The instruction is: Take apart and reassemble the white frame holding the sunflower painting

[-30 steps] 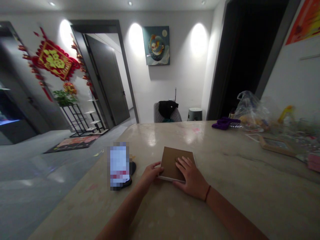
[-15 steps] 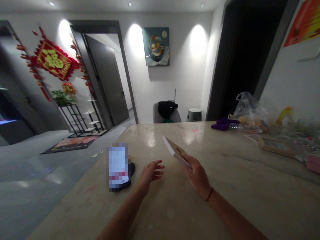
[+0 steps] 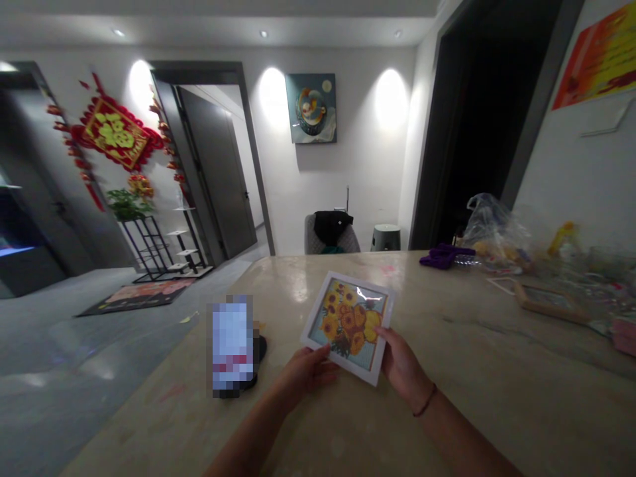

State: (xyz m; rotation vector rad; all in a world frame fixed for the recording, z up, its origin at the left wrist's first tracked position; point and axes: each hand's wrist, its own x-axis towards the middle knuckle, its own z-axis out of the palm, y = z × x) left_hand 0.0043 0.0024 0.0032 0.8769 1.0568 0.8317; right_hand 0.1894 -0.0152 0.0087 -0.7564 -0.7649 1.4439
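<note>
A small white-framed picture of sunflowers (image 3: 349, 322) is held face up, tilted, just above the beige stone table (image 3: 472, 397). My left hand (image 3: 304, 370) grips its near left corner from below. My right hand (image 3: 401, 361) holds its near right edge, thumb on the frame. Both hands are closed on the frame.
A phone on a dark stand (image 3: 231, 344) is left of my left hand near the table's edge. At the right sit a wooden frame (image 3: 544, 299), a clear plastic bag (image 3: 491, 228), a purple cloth (image 3: 442, 255) and clutter. A chair with a dark garment (image 3: 332, 230) stands beyond the table.
The frame lay face down under both hands; my right hand lifted and turned it over. It now shows its sunflower face, and my left hand has taken hold of it again.
</note>
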